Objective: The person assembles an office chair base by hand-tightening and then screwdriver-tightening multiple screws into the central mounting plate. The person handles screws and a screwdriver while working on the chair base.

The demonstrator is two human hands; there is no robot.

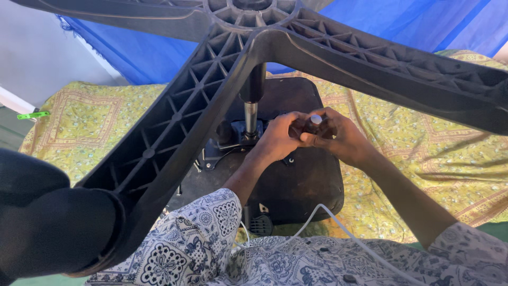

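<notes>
A small dark cylinder with a pale rounded tip (314,123) is pinched between both hands, its long axis roughly upright and its tip showing above the fingers. The right hand (338,139) curls closed around it from the right, while the left hand (280,139) closes against it from the left, the two touching. Just left of them the metal gas-lift column (251,108) rises from the upturned black seat underside (301,180) to the ribbed star base (211,85) overhead, all on a yellow patterned cloth (413,159).

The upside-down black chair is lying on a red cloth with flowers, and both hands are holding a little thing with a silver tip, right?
Not quite: the head view shows the patterned cloth is yellow, not red. The rest holds: the black chair seat lies upside down, and both hands, left and right, hold the small silver-tipped object.
</notes>
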